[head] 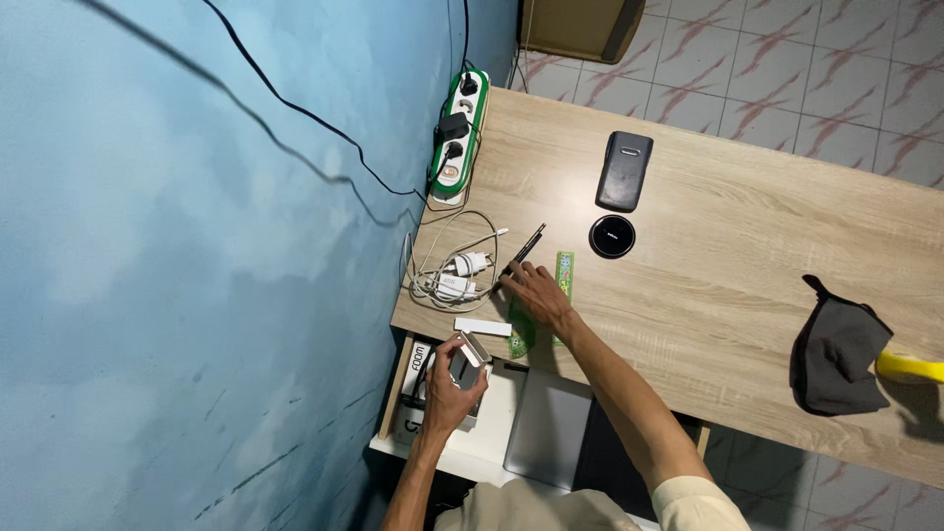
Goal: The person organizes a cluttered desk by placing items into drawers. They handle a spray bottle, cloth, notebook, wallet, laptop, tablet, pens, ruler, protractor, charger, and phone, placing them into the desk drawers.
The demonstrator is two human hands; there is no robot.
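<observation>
1. Wall hems my left side; bare tabletop [708, 295] lies open rightward.
2. Left grip [450, 385] is clamped on a small silver box [472, 351] over the open drawer [418, 393].
3. Right grip [534, 292], fingers apart, touches the black pen [525, 251] beside the green ruler [563, 280], arm outstretched.

Power strip: I see a green-and-white power strip [460, 135] at the desk's far corner by the blue wall [177, 256], with black plugs in it.
Chargers: white adapters and coiled cable [454, 273] lie near the wall edge.
Case: a dark flat case [624, 170], with a round black disc [612, 237] just beside it.
Cloth: a dark grey pouch [839, 354] (touching something yellow [910, 367]) sits well apart on the wooden desk [728, 295].
</observation>
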